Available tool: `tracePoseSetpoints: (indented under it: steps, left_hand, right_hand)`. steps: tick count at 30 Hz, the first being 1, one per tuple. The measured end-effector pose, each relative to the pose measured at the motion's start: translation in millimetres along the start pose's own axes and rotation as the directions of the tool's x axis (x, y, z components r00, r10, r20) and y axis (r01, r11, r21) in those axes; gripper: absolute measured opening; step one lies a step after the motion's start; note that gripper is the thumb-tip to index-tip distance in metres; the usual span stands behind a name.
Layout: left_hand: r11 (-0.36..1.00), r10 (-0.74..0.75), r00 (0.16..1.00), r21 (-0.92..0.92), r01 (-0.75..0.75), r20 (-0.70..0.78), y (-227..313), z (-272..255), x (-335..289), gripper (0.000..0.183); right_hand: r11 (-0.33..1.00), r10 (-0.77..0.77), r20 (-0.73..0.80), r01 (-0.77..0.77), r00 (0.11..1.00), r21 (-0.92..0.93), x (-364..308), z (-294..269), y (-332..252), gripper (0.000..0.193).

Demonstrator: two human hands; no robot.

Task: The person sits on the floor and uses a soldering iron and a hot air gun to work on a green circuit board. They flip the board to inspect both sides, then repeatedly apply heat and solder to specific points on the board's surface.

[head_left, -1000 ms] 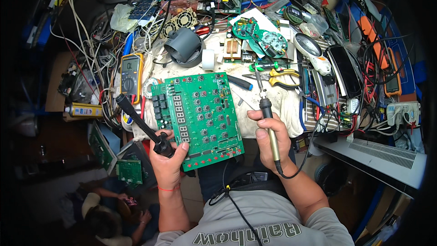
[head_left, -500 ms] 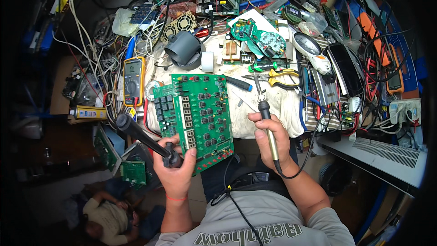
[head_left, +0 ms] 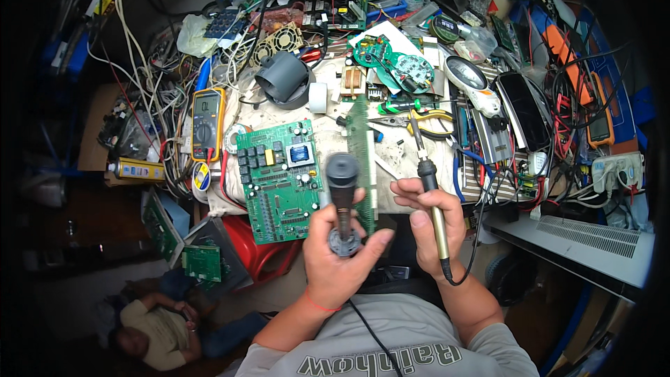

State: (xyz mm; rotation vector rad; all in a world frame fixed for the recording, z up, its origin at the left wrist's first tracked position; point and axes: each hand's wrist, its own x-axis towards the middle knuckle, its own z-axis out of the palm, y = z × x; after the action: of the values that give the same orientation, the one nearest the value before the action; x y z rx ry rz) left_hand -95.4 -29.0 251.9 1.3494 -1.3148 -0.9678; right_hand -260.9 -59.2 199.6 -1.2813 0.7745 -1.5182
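Here's the left hand (head_left: 336, 267), its grip closed round a black pump-like tool (head_left: 342, 171) and the blurred green circuit board (head_left: 361, 153), which stands nearly edge-on above the cloth-covered table (head_left: 399, 192). And over on the right, the right hand (head_left: 429, 243) has its curled grip on a soldering iron (head_left: 438, 227), tip up by the yellow-handled pliers (head_left: 440, 134). A second circuit board (head_left: 283, 195) lies component side up at the table's near edge, beside the yellow multimeter (head_left: 206, 126).
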Motion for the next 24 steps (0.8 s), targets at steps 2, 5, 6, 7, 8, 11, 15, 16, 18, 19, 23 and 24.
tracePoseSetpoints:
  steps: [2, 5, 6, 7, 8, 11, 15, 16, 18, 19, 23, 24]
  left_hand:
    - [0.993, -0.06, 0.998, -0.096, 0.062, 0.02, -2, 12, -1, 0.049]
    - [0.977, -0.073, 0.996, -0.197, 0.082, 0.053, -7, 24, 1, 0.045]
    - [0.982, -0.065, 0.997, -0.177, 0.072, 0.046, -9, 24, 1, 0.044]
    - [0.985, -0.08, 0.995, -0.147, 0.088, 0.059, -11, 21, 1, 0.042]
    - [0.988, -0.095, 0.993, -0.118, 0.103, 0.072, -12, 17, 1, 0.04]
    - [0.982, -0.153, 0.987, -0.105, 0.158, 0.051, -16, 5, 4, 0.036]
    - [0.949, -0.225, 0.974, -0.23, 0.214, -0.025, -20, -15, 9, 0.028]
    - [0.945, -0.247, 0.968, -0.234, 0.229, -0.048, -21, -21, 10, 0.027]
    - [0.919, -0.28, 0.956, -0.313, 0.238, -0.094, -23, -30, 12, 0.029]
    - [0.938, -0.268, 0.959, -0.255, 0.236, -0.096, -24, -36, 14, 0.031]
    - [0.915, -0.252, 0.952, -0.363, 0.177, -0.172, -28, -51, 19, 0.035]
    - [0.91, -0.201, 0.961, -0.398, 0.112, -0.188, -29, -55, 22, 0.036]
  right_hand:
    - [1.0, 0.016, 0.01, -0.016, 1.0, -0.019, -2, -6, -4, 0.029]
    - [0.984, 0.047, -0.016, -0.049, 0.999, -0.174, -4, -17, -6, 0.033]
    - [0.97, 0.071, -0.027, -0.076, 0.997, -0.233, -4, -22, -5, 0.037]
    - [0.967, 0.078, -0.042, -0.086, 0.996, -0.241, -4, -27, -4, 0.036]
    - [0.955, 0.099, -0.07, -0.115, 0.993, -0.273, -4, -32, -2, 0.036]
    - [0.937, 0.161, -0.121, -0.19, 0.98, -0.294, -2, -46, 6, 0.034]
    - [0.923, 0.162, -0.146, -0.202, 0.976, -0.327, 0, -56, 20, 0.032]
    - [0.927, 0.158, -0.154, -0.201, 0.975, -0.317, 0, -56, 22, 0.032]
    - [0.912, 0.124, -0.15, -0.172, 0.981, -0.373, 0, -58, 26, 0.031]
    - [0.888, 0.091, -0.136, -0.142, 0.987, -0.437, 1, -58, 28, 0.031]
    - [0.661, -0.063, 0.036, 0.069, 0.997, -0.747, 6, -61, 29, 0.031]
    - [0.638, -0.119, 0.041, 0.109, 0.992, -0.762, 7, -60, 29, 0.03]
